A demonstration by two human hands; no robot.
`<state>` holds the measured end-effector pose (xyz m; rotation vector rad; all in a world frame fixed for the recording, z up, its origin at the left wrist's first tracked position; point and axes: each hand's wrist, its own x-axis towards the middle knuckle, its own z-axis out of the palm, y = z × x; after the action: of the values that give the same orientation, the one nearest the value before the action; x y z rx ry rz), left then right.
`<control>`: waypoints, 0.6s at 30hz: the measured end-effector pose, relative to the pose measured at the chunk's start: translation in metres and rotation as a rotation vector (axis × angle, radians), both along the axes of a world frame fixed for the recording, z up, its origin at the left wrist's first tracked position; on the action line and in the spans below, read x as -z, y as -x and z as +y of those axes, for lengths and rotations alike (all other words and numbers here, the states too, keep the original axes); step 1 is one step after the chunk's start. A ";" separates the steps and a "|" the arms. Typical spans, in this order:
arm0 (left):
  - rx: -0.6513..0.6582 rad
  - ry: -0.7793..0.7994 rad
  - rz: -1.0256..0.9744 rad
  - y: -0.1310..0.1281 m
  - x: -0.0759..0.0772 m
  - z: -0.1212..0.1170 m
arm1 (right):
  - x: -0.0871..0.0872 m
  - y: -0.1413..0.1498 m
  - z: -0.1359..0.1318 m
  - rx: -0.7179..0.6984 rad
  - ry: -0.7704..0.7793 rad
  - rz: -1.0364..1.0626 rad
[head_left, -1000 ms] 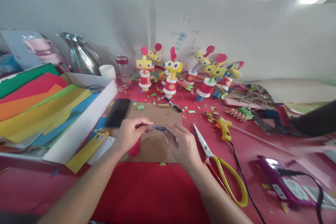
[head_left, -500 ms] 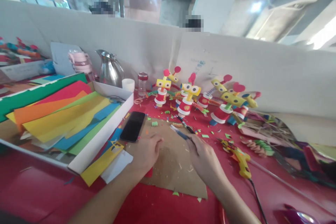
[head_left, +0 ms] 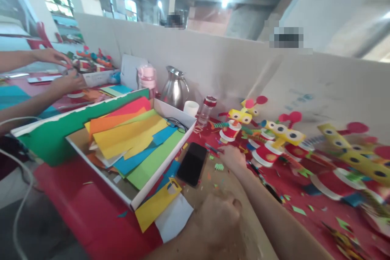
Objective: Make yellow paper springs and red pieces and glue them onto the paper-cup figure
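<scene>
My left hand rests low over a brown cardboard sheet, its fingers curled in; whatever is inside them is hidden. Farther forward, my right hand reaches across to the far edge of the cardboard, fingers closed and pointing left. A slim dark blue and red object lies at its fingertips, too blurred to name. Left of the hands is a black phone. A green paper coil sits between phone and right forearm. Yellow and white paper pieces lie beside my left hand.
An open white box of coloured paper stands left. Behind are a steel jug, white cup and glass jar. Several paper-cup robot figures line the right. At far left, another person's hands work.
The view has swung left. My right hand has moved forward and left, past my left hand; the slim blade-like tool it held no longer shows clearly. Another person's hands have come into view.
</scene>
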<state>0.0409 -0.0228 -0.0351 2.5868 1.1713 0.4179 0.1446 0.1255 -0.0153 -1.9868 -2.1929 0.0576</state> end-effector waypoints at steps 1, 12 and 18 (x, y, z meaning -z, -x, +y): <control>-0.002 -0.021 -0.028 0.000 0.003 0.000 | -0.002 0.002 0.001 -0.010 -0.005 -0.003; -0.149 -0.118 -0.095 0.005 -0.006 -0.001 | -0.071 0.017 -0.115 -0.122 -0.358 0.362; -0.359 -0.183 -0.301 0.024 -0.034 -0.009 | -0.003 -0.022 -0.236 -0.010 -0.293 0.500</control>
<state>0.0173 -0.0317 -0.0006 2.3376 1.5426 0.9940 0.1670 -0.1102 -0.0122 -1.5913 -1.7760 0.1987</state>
